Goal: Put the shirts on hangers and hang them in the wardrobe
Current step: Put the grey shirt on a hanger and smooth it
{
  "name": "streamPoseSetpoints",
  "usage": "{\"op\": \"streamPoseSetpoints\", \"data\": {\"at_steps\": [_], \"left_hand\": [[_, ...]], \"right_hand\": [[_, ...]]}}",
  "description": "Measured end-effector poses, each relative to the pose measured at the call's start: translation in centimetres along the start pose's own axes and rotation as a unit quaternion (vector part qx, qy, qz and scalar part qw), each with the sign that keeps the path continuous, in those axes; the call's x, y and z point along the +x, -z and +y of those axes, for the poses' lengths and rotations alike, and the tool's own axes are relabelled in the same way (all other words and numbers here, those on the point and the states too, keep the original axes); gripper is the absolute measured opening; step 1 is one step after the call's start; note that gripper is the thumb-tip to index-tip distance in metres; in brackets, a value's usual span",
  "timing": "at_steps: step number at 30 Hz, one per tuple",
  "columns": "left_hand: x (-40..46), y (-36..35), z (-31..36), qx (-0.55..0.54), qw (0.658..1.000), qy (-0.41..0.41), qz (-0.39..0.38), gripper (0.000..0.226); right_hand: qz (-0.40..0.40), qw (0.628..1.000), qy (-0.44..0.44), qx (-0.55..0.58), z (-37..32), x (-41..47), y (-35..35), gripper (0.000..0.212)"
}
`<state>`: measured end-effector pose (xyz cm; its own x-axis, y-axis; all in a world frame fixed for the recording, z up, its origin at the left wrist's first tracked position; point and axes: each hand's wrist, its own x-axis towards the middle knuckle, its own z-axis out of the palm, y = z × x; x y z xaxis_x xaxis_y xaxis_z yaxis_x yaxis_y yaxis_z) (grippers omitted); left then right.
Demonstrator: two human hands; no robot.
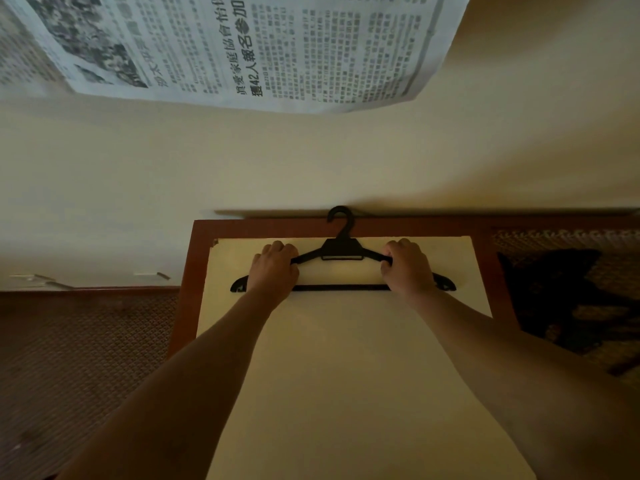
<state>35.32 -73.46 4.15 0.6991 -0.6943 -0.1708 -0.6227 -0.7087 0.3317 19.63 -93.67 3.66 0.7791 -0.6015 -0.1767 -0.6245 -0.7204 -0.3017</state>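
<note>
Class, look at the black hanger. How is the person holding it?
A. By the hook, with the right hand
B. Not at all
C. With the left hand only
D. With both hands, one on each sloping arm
D: the left hand and the right hand each curl round a sloping arm of the hanger, and its hook is free.

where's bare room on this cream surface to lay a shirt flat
The cream board shows bare from the black plastic hanger down, between the forearms. The far strip is crowded: left hand and right hand grip the hanger there. A dark cloth lies on the woven mat.
</note>
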Motion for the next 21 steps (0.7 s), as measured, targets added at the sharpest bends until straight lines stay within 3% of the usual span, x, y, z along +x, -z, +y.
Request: {"op": "streamPoseSetpoints", "data": {"at_steps": [10,21], "left_hand": [[-1.9,1.0,0.3,-0.035,0.999,0.027,0.016,0.041],[-12.5,2.0,-1.0,-0.071,0.985,0.141,0.066,0.056]], "right_hand": [[-0.002,1.000,0.000,-0.019,-1.3,-1.0,1.1,0.032],[-0.048,0.983,0.154,0.084,-9.4,-7.6,-1.2,0.056]]}}
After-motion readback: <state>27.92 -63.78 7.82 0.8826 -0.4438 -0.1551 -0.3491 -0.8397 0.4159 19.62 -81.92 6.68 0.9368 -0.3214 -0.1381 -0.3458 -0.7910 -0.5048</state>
